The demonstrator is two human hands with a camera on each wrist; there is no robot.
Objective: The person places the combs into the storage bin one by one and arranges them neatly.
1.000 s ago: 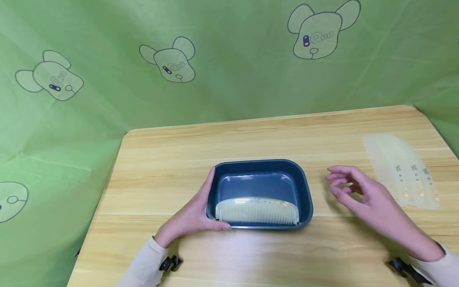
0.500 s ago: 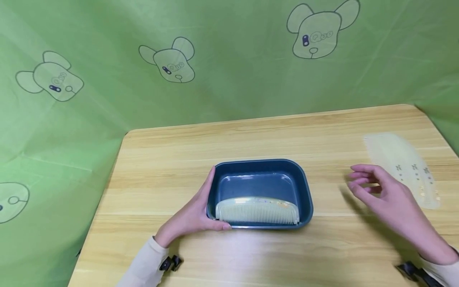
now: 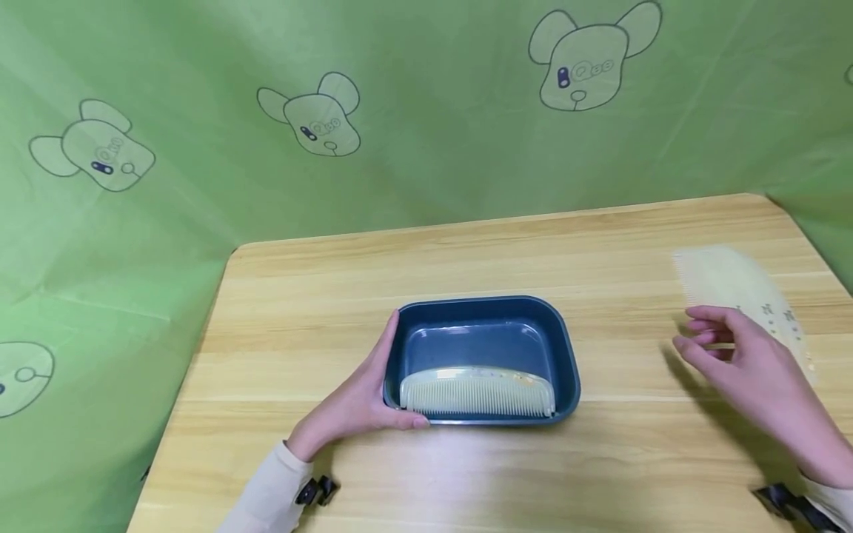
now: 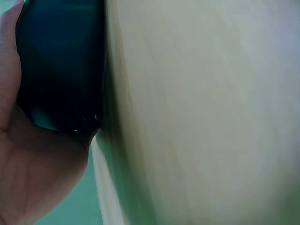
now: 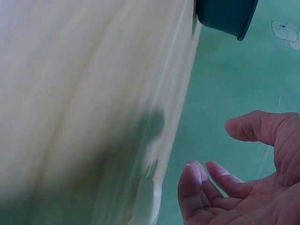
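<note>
A dark blue rectangular tray stands on the table, with one pale translucent comb lying along its near side, teeth toward me. My left hand holds the tray's left end, thumb along the near wall and fingers by the left wall. In the left wrist view the palm lies against the tray. To the right, a fanned stack of similar combs with small printed marks lies on the table, partly hidden by my right hand. That hand hovers above the stack's near left part, fingers loosely bent, thumb apart, nothing held.
The light wooden table carries the tray near its middle and the comb stack near its right edge. A green cloth with mouse-head drawings hangs behind and at the left side.
My right hand has moved rightward, away from the tray and over the comb stack, covering more of it. The left hand, the tray and the comb in it have stayed put.
</note>
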